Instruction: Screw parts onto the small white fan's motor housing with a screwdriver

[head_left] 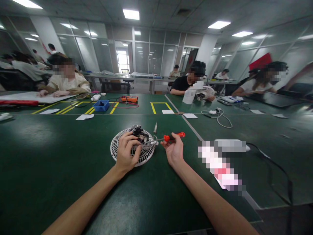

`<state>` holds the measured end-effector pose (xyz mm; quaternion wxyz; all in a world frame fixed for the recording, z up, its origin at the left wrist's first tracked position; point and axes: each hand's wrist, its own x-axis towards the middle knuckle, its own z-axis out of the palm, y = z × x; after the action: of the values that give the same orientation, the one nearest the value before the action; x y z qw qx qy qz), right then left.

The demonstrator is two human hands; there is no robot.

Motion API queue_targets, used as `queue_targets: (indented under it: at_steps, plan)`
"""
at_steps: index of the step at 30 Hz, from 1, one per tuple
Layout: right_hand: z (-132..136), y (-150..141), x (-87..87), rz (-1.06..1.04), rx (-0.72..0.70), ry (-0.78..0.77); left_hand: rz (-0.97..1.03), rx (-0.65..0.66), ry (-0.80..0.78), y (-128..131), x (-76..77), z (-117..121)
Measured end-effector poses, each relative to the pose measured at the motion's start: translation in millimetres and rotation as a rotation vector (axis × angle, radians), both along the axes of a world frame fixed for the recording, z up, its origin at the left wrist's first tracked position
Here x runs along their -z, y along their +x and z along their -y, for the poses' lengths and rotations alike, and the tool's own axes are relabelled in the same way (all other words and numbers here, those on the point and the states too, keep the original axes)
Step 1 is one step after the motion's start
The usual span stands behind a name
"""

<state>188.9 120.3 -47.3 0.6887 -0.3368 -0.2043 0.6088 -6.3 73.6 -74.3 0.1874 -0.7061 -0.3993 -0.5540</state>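
Observation:
A round white fan grille (116, 148) lies flat on the green table in front of me, with a small dark motor assembly (138, 132) and loose wires on top of it. My left hand (127, 152) rests on the grille, its fingers curled over the motor part. Just right of the grille, my right hand (174, 150) grips a screwdriver with a red-orange handle (174, 136); its shaft points left toward the motor. A small loose tool or bit (155, 127) lies on the table just behind.
A blurred-out white and pink object (220, 163) lies at my right with a black cable (271, 163). Further back are a blue tray (101, 105), an orange multimeter (129, 98), a white cable (220, 117) and paper slips. Other people sit at the far side of the tables.

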Motion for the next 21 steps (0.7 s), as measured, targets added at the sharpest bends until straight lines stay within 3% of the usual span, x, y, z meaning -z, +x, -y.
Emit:
queue_targets:
  at_steps: [21]
  plan:
    - [-1.9,2.1,-1.9,0.089,0.076,0.047,-0.002,-0.026,-0.002,-0.5,1.6,-0.8]
